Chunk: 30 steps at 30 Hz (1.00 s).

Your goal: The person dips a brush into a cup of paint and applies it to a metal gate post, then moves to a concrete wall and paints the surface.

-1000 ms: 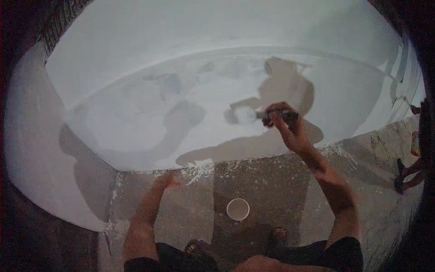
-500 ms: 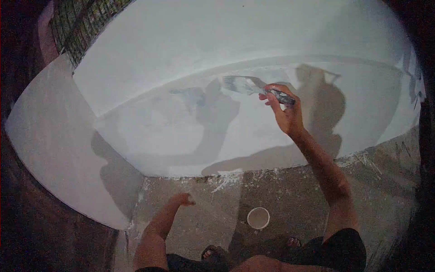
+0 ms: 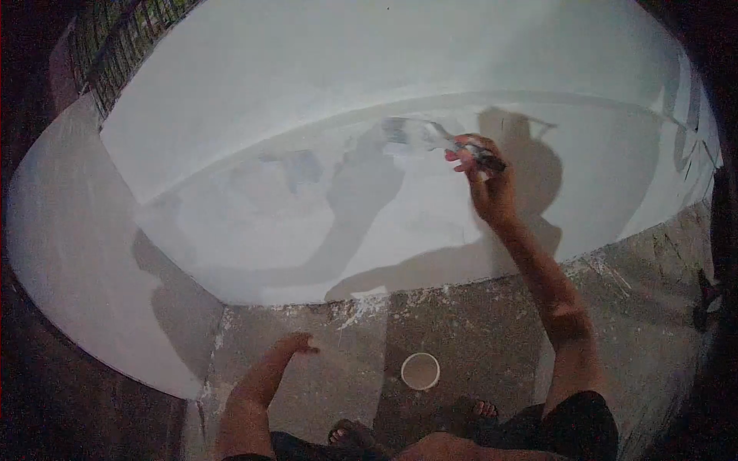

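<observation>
My right hand is wrapped round the handle of a wide, flat paintbrush, held up at the white wall. Its pale bristle end points left and lies close against the wall just below a curved ridge. Greyish, wet-looking streaks show on the wall left of the brush. My left hand hangs low over the floor at the left, fingers loosely apart, with nothing in it. Between my arms, a small round tub with a white rim stands on the floor.
The concrete floor is spattered with white along the wall's foot. A second white wall meets this one at the left corner. My feet are beside the tub. A dark shape stands at the far right.
My view has shifted slightly, so the wall, floor and tub sit further left. The brush end has risen a little along the wall, still in my right hand.
</observation>
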### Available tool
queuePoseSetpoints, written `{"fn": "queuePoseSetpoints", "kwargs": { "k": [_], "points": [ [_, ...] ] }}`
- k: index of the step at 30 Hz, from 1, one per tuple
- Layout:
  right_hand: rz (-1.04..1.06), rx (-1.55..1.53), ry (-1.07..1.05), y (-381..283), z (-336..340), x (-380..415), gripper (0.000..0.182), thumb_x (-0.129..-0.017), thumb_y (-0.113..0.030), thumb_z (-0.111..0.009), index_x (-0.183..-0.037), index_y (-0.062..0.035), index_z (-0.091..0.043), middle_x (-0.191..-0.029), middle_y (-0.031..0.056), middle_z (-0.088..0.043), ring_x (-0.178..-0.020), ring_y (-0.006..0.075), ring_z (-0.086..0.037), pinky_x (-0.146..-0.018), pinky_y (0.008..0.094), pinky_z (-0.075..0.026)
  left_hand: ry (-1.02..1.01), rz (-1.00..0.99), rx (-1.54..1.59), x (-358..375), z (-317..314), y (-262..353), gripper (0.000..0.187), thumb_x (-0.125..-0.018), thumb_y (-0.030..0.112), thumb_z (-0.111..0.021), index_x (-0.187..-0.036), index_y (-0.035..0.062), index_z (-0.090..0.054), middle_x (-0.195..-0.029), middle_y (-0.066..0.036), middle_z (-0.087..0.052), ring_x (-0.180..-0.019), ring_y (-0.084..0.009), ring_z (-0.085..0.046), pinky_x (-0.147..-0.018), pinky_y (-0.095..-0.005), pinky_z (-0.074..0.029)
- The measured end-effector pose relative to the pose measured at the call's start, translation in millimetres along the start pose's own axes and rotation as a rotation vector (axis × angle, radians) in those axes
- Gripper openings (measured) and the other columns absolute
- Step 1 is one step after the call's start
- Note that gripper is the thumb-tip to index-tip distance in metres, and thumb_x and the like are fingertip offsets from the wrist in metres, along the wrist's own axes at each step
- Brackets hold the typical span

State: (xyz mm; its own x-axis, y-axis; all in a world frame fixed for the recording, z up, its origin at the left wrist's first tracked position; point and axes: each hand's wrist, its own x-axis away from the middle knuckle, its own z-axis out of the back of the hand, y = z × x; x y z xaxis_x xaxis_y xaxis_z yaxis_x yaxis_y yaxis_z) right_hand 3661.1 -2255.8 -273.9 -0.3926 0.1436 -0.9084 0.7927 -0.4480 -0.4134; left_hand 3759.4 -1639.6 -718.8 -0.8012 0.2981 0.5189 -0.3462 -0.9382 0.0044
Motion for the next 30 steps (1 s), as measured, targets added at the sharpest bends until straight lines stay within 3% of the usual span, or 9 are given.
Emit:
{"fn": "queuePoseSetpoints", "kwargs": {
  "k": [3,6,11,12,16,18,22,24,30],
  "points": [
    [-0.125,0.005,0.037,-2.7,33.3,4.2,0.024,-0.107,-0.019,-0.059,-0.123,-0.0016,-0.065,-0.110,0.0119,-0.074,-0.099,0.0187,-0.074,-0.081,0.0328,-0.060,-0.173,-0.047,0.009,-31.4,11.3,20.7,0.095,-0.084,0.074,-0.069,-0.151,0.0096,-0.047,-0.138,-0.016,-0.065,-0.125,-0.0362,-0.062,-0.104,-0.0552,-0.048],
    [-0.066,0.033,0.029,-9.7,48.4,7.9,0.024,-0.107,-0.020,-0.059,-0.123,-0.0021,-0.065,-0.106,0.0109,-0.075,-0.097,0.0183,-0.074,-0.081,0.0318,-0.059,-0.381,-0.103,0.009,-72.5,13.1,28.8,0.096,-0.084,0.075,-0.068,-0.153,0.0118,-0.047,-0.144,-0.015,-0.061,-0.129,-0.0362,-0.059,-0.107,-0.0564,-0.046],
    [-0.063,-0.091,0.009,-24.8,20.9,8.8,0.023,-0.107,-0.018,-0.060,-0.123,-0.0020,-0.065,-0.104,0.0113,-0.075,-0.095,0.0181,-0.074,-0.080,0.0310,-0.058,-0.198,-0.191,-0.156,-99.6,-6.5,35.2,0.100,-0.081,0.085,-0.060,-0.145,0.0080,-0.056,-0.150,-0.018,-0.055,-0.138,-0.0378,-0.053,-0.117,-0.0549,-0.039],
    [-0.066,-0.112,-0.012,-25.2,11.9,9.4,0.023,-0.107,-0.018,-0.060,-0.123,-0.0022,-0.065,-0.106,0.0118,-0.075,-0.095,0.0181,-0.073,-0.080,0.0310,-0.058,-0.171,-0.191,-0.291,-94.4,-5.4,42.2,0.100,-0.081,0.085,-0.060,-0.146,0.0083,-0.056,-0.150,-0.019,-0.055,-0.139,-0.0377,-0.052,-0.118,-0.0548,-0.037],
    [0.004,-0.106,-0.061,-20.4,-32.0,2.2,0.022,-0.106,-0.014,-0.061,-0.124,-0.0018,-0.065,-0.111,0.0128,-0.074,-0.096,0.0178,-0.074,-0.078,0.0311,-0.060,-0.137,-0.198,-0.157,-16.8,47.5,77.8,0.094,-0.085,0.077,-0.066,-0.154,0.0159,-0.048,-0.148,-0.014,-0.058,-0.137,-0.0353,-0.054,-0.113,-0.0555,-0.042],
    [-0.046,-0.228,-0.032,-9.2,-51.5,2.2,0.022,-0.104,-0.009,-0.063,-0.124,-0.0018,-0.065,-0.112,0.0139,-0.073,-0.098,0.0182,-0.074,-0.077,0.0313,-0.061,-0.236,-0.029,0.134,-13.2,40.0,69.3,0.094,-0.086,0.075,-0.065,-0.157,0.0170,-0.044,-0.159,-0.013,-0.047,-0.145,-0.0356,-0.045,-0.117,-0.0561,-0.038],
    [-0.066,-0.153,-0.046,-7.4,-59.4,0.0,0.023,-0.102,-0.005,-0.064,-0.125,-0.0019,-0.064,-0.112,0.0139,-0.073,-0.098,0.0190,-0.074,-0.078,0.0316,-0.061,-0.102,-0.072,-0.129,-18.5,12.3,51.4,0.093,-0.087,0.074,-0.066,-0.158,0.0185,-0.042,-0.157,-0.012,-0.049,-0.144,-0.0369,-0.046,-0.117,-0.0565,-0.039],
    [-0.011,-0.178,0.002,-1.4,-56.0,0.2,0.022,-0.103,-0.008,-0.063,-0.124,-0.0023,-0.064,-0.113,0.0138,-0.073,-0.098,0.0193,-0.074,-0.079,0.0312,-0.061,-0.346,0.018,-0.011,-1.0,30.2,56.6,0.095,-0.087,0.073,-0.066,-0.158,0.0158,-0.040,-0.158,-0.013,-0.047,-0.145,-0.0366,-0.045,-0.117,-0.0574,-0.039],
    [-0.063,-0.079,-0.005,-11.4,-22.4,0.7,0.021,-0.106,-0.015,-0.061,-0.122,-0.0014,-0.064,-0.118,0.0153,-0.071,-0.099,0.0205,-0.074,-0.079,0.0320,-0.060,-0.371,0.088,0.036,32.4,58.6,64.5,0.102,-0.086,0.074,-0.067,-0.157,0.0063,-0.040,-0.157,-0.017,-0.048,-0.144,-0.0378,-0.047,-0.117,-0.0539,-0.040]
  ]
}}
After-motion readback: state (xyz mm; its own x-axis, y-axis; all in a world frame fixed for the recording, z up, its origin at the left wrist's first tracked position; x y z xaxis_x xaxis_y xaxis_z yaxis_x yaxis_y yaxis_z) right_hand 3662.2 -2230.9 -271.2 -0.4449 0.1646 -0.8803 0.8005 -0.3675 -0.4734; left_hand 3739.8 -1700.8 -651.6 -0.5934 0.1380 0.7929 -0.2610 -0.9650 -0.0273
